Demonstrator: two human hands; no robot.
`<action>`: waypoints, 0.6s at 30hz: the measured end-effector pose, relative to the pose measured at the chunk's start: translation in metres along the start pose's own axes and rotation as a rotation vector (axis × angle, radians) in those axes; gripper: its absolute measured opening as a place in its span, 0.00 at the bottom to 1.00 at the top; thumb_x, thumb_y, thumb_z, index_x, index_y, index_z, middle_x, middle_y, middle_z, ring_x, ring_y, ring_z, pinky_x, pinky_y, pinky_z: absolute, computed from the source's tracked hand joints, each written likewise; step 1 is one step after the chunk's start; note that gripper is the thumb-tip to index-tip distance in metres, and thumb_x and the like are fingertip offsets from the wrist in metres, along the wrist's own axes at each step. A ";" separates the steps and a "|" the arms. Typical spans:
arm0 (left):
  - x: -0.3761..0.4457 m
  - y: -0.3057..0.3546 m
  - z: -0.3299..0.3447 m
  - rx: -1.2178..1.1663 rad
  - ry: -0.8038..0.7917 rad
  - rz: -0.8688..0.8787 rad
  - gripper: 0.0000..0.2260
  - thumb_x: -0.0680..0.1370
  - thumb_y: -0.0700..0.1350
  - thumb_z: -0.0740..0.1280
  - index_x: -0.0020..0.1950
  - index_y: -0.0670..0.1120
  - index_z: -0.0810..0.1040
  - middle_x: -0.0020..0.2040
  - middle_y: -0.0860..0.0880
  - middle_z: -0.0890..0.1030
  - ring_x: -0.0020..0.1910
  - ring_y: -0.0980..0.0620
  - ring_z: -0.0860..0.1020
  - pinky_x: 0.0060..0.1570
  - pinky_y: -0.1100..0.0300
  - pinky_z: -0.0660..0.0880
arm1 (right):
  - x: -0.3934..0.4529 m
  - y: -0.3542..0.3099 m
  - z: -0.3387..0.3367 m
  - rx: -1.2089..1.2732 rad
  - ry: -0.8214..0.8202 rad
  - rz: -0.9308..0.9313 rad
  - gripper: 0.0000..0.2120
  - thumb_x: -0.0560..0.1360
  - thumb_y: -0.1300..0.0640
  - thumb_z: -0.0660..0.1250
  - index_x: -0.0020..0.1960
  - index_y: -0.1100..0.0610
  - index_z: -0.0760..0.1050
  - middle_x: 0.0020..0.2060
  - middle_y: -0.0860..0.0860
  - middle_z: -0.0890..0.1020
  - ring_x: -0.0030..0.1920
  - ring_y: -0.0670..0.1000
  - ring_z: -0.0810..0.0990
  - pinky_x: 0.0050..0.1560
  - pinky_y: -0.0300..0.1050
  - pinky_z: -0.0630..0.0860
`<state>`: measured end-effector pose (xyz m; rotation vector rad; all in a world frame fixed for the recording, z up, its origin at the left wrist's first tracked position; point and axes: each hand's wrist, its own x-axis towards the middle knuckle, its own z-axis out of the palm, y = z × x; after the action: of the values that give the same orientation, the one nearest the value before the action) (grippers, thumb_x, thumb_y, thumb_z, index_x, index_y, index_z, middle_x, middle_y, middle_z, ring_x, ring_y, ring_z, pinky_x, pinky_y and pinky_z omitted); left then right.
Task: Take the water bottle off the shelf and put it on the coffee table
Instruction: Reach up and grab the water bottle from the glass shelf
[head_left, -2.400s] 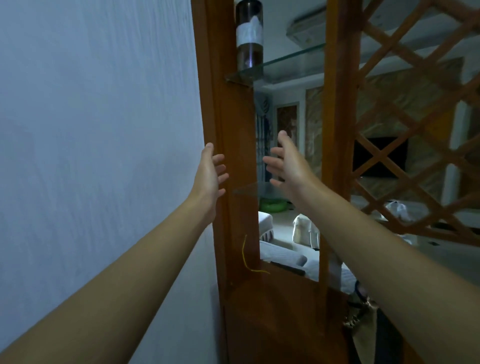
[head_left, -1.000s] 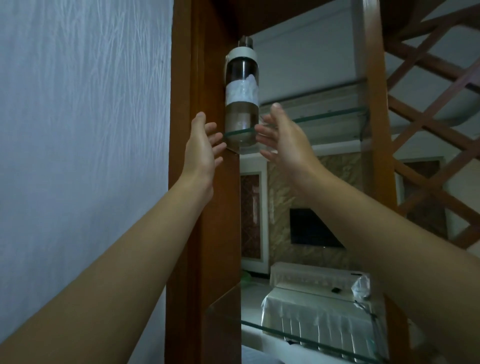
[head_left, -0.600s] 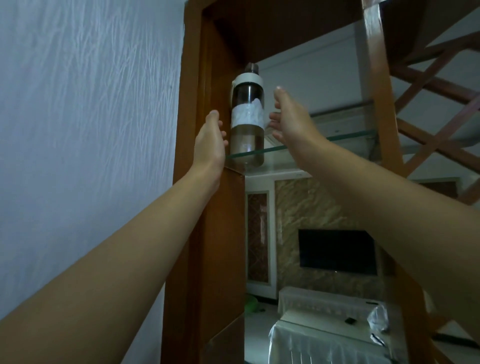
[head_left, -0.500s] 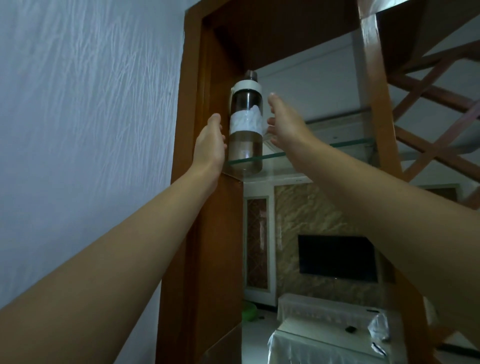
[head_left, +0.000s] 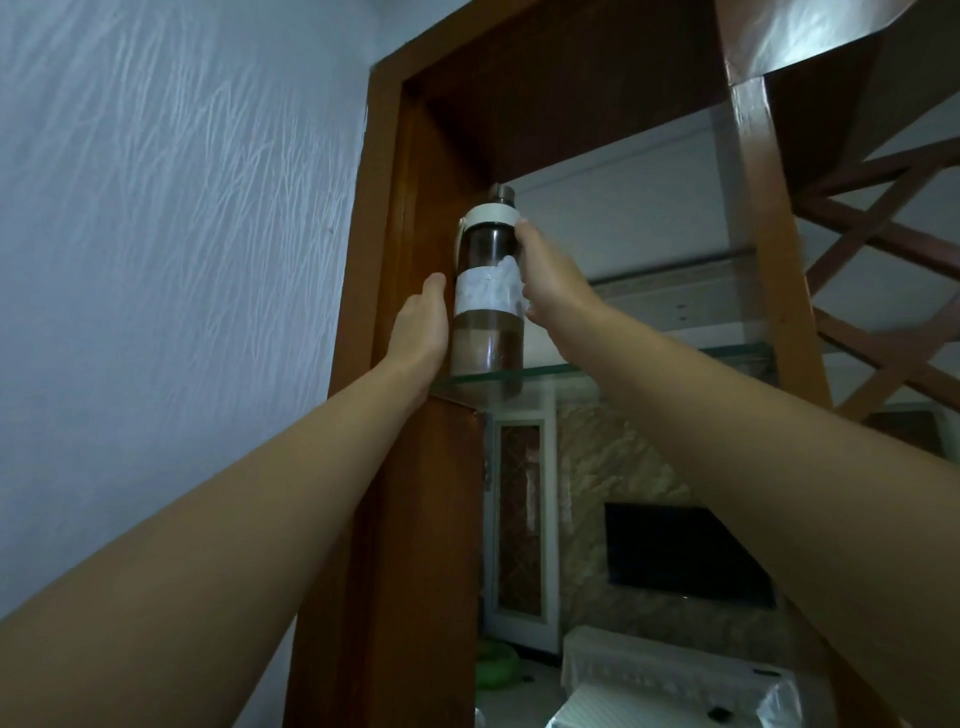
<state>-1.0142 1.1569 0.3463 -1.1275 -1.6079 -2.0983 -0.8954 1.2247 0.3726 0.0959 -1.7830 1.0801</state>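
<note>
The water bottle (head_left: 487, 296) is dark and see-through, with a white cap band and a white paper label. It stands upright at the left end of the glass shelf (head_left: 649, 366), close to the wooden post. My left hand (head_left: 422, 325) presses on its lower left side. My right hand (head_left: 551, 283) wraps its upper right side, fingertips up at the cap band. Both sets of fingers are partly hidden behind the bottle. The bottle's base rests on the glass.
The wooden frame (head_left: 415, 519) stands against a white textured wall (head_left: 182, 260) on the left. A wooden lattice (head_left: 883, 312) fills the right. Through the opening lie a dark TV (head_left: 685, 556) and a low table under a white cover (head_left: 675, 686).
Both hands rose and closed in from either side until they touch the bottle. My view tilted upward. The bottle has stayed on the shelf.
</note>
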 end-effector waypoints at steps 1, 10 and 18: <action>0.004 0.000 0.002 0.004 -0.007 -0.009 0.21 0.86 0.59 0.50 0.65 0.48 0.74 0.49 0.53 0.76 0.51 0.52 0.75 0.58 0.52 0.69 | 0.003 0.001 -0.001 -0.006 0.003 0.007 0.19 0.85 0.44 0.52 0.62 0.57 0.73 0.50 0.54 0.81 0.48 0.49 0.80 0.51 0.44 0.77; 0.026 0.001 0.020 0.001 -0.067 -0.126 0.21 0.85 0.62 0.48 0.43 0.52 0.71 0.41 0.49 0.77 0.39 0.52 0.76 0.35 0.58 0.69 | 0.029 0.013 -0.001 -0.148 0.048 0.057 0.29 0.83 0.40 0.52 0.75 0.59 0.67 0.66 0.58 0.78 0.60 0.56 0.78 0.50 0.48 0.74; 0.038 -0.011 0.022 -0.028 -0.028 -0.108 0.23 0.84 0.64 0.49 0.48 0.49 0.75 0.43 0.48 0.80 0.42 0.50 0.79 0.38 0.57 0.72 | 0.038 0.017 -0.005 -0.153 0.037 0.153 0.30 0.85 0.40 0.49 0.79 0.57 0.61 0.72 0.58 0.73 0.55 0.53 0.69 0.54 0.49 0.66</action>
<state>-1.0371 1.1902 0.3670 -1.1072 -1.6929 -2.1885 -0.9191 1.2530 0.3918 -0.1547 -1.8558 1.0415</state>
